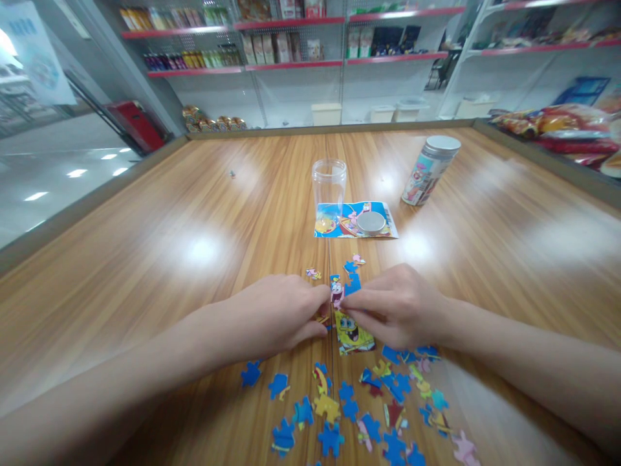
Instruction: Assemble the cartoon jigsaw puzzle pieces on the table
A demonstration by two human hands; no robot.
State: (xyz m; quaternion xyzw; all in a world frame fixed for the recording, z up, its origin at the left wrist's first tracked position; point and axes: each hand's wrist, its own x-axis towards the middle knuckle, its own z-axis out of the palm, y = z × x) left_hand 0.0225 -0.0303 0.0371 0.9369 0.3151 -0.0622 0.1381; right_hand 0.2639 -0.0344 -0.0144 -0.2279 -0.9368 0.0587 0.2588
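Note:
Both my hands meet at the middle of the wooden table [145,259]. My left hand [279,314] and my right hand [395,307] pinch a small pink and blue puzzle piece [336,292] between their fingertips. Just below it lies a joined yellow and blue puzzle section [353,335], partly under my right hand. Several loose puzzle pieces [349,414], mostly blue, are scattered in front of me. A few more pieces [352,265] lie just beyond my fingers.
Farther out lie a colourful picture sheet [339,223] with a round grey lid [371,222] on it, an open clear plastic jar [328,184] and a tilted printed canister [429,169]. Store shelves [291,45] line the back; bagged snacks [563,129] sit right.

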